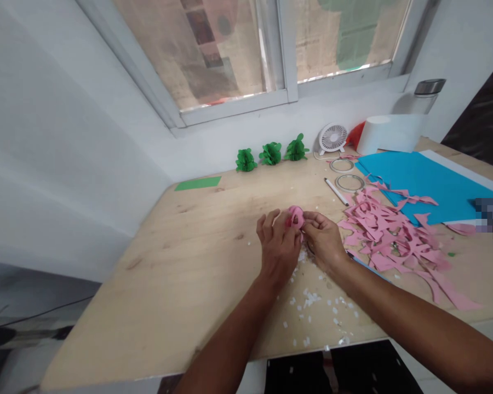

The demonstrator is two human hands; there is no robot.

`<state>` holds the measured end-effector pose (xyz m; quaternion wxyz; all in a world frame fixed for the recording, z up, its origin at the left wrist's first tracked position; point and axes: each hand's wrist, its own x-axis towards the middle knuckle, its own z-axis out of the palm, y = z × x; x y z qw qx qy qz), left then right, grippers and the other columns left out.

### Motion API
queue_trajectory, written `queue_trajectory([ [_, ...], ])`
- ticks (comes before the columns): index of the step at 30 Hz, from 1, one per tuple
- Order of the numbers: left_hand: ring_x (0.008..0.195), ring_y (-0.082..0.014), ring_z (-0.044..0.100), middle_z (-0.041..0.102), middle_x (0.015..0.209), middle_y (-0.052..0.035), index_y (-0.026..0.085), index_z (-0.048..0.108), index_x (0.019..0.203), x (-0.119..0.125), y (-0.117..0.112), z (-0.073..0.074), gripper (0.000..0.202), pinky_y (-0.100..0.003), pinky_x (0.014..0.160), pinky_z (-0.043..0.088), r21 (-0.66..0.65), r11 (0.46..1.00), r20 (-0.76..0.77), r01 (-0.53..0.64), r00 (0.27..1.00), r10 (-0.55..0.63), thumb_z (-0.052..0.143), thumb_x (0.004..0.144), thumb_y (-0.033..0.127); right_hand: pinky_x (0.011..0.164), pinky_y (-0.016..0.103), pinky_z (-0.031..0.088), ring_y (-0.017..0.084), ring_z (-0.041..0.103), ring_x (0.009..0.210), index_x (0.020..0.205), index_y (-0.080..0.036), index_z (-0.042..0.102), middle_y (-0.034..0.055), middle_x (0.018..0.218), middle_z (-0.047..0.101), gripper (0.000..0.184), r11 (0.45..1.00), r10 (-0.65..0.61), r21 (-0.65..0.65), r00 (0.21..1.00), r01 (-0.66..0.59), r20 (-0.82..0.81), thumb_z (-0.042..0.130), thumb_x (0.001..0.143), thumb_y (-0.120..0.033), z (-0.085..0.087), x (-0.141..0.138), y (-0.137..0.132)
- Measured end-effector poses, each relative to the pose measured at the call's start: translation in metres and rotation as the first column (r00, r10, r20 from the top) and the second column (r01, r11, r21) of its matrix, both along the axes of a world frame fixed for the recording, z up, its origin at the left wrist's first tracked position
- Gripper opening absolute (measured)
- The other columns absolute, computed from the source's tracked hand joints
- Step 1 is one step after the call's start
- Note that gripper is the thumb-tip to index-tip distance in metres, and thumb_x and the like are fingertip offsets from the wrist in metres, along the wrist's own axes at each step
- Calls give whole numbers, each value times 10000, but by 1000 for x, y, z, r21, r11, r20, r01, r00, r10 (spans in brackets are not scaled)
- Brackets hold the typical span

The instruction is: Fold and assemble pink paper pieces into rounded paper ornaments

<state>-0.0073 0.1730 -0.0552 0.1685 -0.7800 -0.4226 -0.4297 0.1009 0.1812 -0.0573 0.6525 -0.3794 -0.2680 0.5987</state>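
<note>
Two hands of yours meet over one small pink paper piece (296,217), which has looped, petal-like edges and sits between your fingertips, just above the counter (168,295). Your right hand (322,239) pinches its near-right edge between thumb and forefinger, the other fingers folded in behind. Your left hand (278,241) comes from the opposite side, back upward, its fingers bent and slightly apart, the forefinger side touching the paper; you cannot tell from this view whether the left thumb closes on it from beneath.

Just right of your right hand you have a loose heap of pink scraps (384,230), some of them lying over the blue sheets (435,178) farther out. A white pen (336,191) lies just beyond that hand, with two tape rolls (350,183) past it. A slim blue item (370,267) shows partly from beneath your right forearm, too covered to name. Tiny white bits (311,299) are scattered on your side of both hands, between your forearms.

Well beyond your left hand, three green paper flowers (270,154) stand in a row near the wall, a green paper strip (198,183) lies to their left, and a small white fan (332,138) stands to their right.
</note>
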Motion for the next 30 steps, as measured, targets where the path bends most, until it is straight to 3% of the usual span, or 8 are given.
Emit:
queue_trajectory([
  [16, 1146, -257, 442, 601, 1115, -109, 179, 593, 758, -2, 0, 6, 106, -476, 966, 358, 18, 998, -17, 56, 998, -55, 509, 822, 188, 569, 224, 463, 110, 612, 579, 797, -175, 650, -7, 681, 685, 280, 998, -1, -58, 996, -4, -88, 751, 536, -181, 9, 4, 0],
  [24, 1098, -253, 481, 616, 1007, -90, 197, 528, 727, -9, -14, 18, 39, -463, 908, 425, -3, 959, 169, 284, 945, -279, 534, 729, 159, 497, 212, 450, 104, 590, 526, 790, -180, 650, -7, 673, 688, 261, 998, -26, -56, 995, 20, -96, 748, 548, -185, 16, 8, 2],
  [30, 841, -172, 567, 591, 736, -28, 193, 464, 673, -13, -5, 16, 155, -365, 789, 481, 1, 979, 355, 205, 915, -192, 588, 751, 142, 494, 198, 449, 81, 552, 487, 766, -172, 662, -26, 619, 666, 260, 1000, -17, -28, 997, 15, -75, 768, 529, -198, 16, 9, 2],
])
